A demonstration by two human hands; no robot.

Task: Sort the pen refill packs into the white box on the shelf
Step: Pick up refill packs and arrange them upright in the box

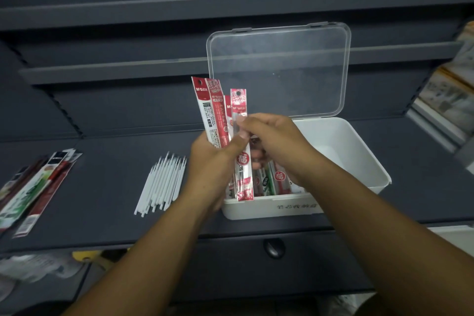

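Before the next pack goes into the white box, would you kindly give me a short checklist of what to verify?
1. Clear lid open and tilted back: ok.
2. White box has free room: ok, its right part is bare.
3. Right hand pinches only one pack, the single red pack: ok.
4. Left hand grips the bundle of red packs: ok.
5. Single red pack free of the bundle: cannot tell, they overlap.
6. All packs sorted: not ok, loose packs lie at the left end of the shelf.
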